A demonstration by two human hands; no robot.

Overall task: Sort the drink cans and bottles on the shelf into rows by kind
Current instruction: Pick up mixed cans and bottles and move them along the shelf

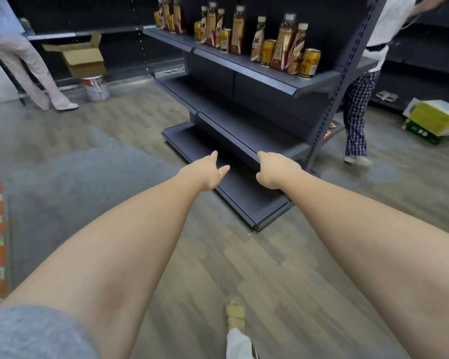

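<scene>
Drinks: mixed along the top shelf [244, 64] of the dark grey rack, at 12 to 1 o'clock from the hands; tall amber bottles and short gold cans interleaved, all upright.
Right-end cluster: gold can [309, 63] at the shelf's near corner, touching a slim bottle [296, 49]; a taller bottle [283, 42] just behind, then another can [267, 53] and a small bottle [258, 40].
Middle cluster: tall bottle [238, 31], can [225, 40] in front, more bottles and a can [198, 31] toward 11 o'clock.
Far cluster: bottles and a can [157, 19] at the shelf's far end; labels too blurred to read.
Lower shelves: two tiers and the base [244, 200] bare.
Left hand [208, 172]: stretched forward, empty, fingers loosely spread, thumb out, over the base shelf's edge; well apart from the drinks.
Right hand [272, 171]: stretched forward, empty, fingers curled in toward the palm, near the middle shelf's front corner; contact possibly, hard to tell.
Floor: wood-look planks, one sandalled foot [235, 316] at 6 o'clock.
Surroundings: open cardboard box [81, 58] on a paint bucket [95, 86] at 10 o'clock; person in pale trousers [29, 66] beside it; person in checked trousers [357, 112] behind the rack at 2 o'clock; yellow-green carton [436, 120] at 3 o'clock.
</scene>
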